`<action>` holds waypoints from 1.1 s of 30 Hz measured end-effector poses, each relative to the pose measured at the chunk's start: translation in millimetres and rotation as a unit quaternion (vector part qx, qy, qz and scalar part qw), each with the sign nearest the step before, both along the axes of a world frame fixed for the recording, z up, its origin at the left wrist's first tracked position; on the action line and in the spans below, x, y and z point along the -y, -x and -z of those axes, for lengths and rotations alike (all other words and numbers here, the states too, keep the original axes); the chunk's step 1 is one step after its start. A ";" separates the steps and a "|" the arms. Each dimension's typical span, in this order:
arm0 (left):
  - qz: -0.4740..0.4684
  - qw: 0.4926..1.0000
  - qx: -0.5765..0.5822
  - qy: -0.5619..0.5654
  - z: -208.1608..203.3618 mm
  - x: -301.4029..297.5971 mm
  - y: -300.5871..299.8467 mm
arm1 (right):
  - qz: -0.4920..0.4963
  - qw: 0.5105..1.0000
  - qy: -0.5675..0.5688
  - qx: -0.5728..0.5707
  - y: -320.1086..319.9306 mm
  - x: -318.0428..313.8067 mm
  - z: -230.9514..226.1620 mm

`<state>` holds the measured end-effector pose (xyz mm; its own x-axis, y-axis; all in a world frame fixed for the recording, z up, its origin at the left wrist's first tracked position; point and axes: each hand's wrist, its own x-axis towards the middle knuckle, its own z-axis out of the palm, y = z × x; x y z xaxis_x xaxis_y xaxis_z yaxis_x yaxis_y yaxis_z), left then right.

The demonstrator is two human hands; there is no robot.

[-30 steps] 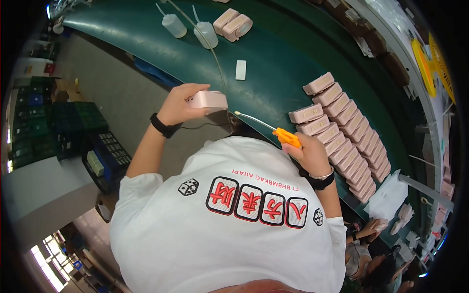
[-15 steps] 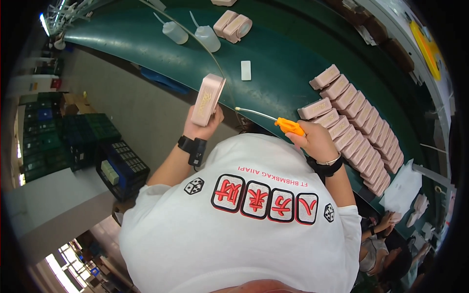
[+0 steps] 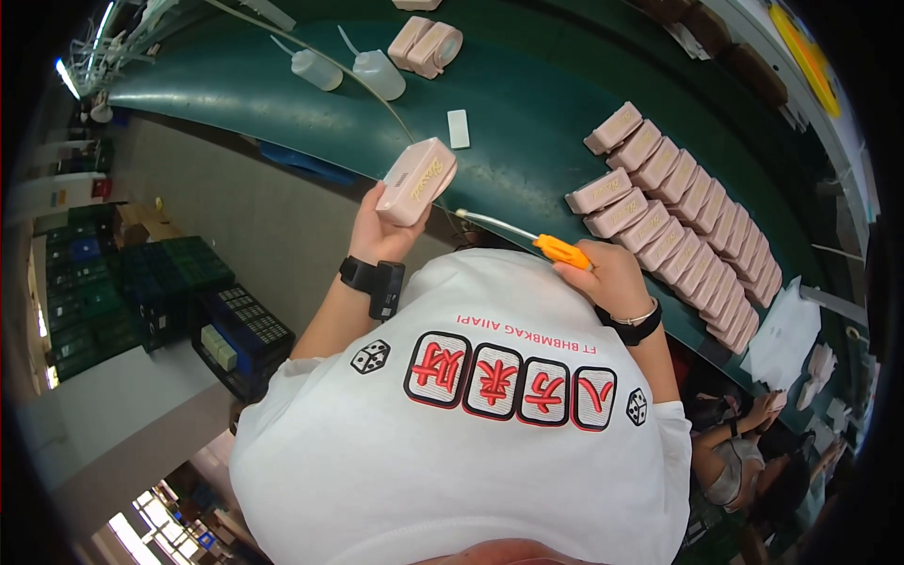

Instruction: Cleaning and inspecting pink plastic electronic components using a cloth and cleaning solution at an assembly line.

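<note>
My left hand [image 3: 380,232] grips a pink, rounded box-shaped case [image 3: 420,185] with gold lettering, holding it tilted above the table's near edge. Closed around an orange air blow gun [image 3: 562,251] is my right hand [image 3: 618,281]. The gun's long, thin metal nozzle points left, its tip just to the right of the pink case and apart from it. Beyond the case, a small white block [image 3: 459,129] lies on the green table [image 3: 508,155].
Rows of similar pink cases [image 3: 664,202] stand at the right. Two squeeze bottles [image 3: 379,75] and a few more pink cases [image 3: 426,47] are at the back. A thin cord [image 3: 311,47] crosses the table. Another person [image 3: 744,461] works at the lower right; crates [image 3: 240,320] stand at left.
My left hand has turned and tilted the pink case, so another face shows, and moved it slightly right. My right hand still holds the blow gun, nearly in place. The view has shifted a little.
</note>
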<state>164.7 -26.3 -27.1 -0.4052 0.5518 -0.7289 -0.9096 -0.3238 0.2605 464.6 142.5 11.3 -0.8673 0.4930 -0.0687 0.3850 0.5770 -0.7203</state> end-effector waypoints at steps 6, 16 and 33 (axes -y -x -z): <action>0.022 0.977 0.211 -0.032 9.4 -29.5 -3.0 | 0.146 0.978 0.107 -0.099 -69.8 2.0 42.5; 0.083 0.939 0.330 -0.053 10.8 -85.6 -23.6 | 0.587 0.796 0.020 -0.143 -182.4 39.9 161.8; 0.339 0.803 0.320 -0.373 33.5 -114.0 -22.6 | 0.730 0.551 0.303 -0.267 -223.8 52.3 283.6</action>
<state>187.3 87.7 -60.5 0.4974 0.8669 -0.0339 -0.8134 0.4524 -0.3656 688.4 90.2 -272.3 0.4474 0.7200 -0.5305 -0.2398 -0.4749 -0.8468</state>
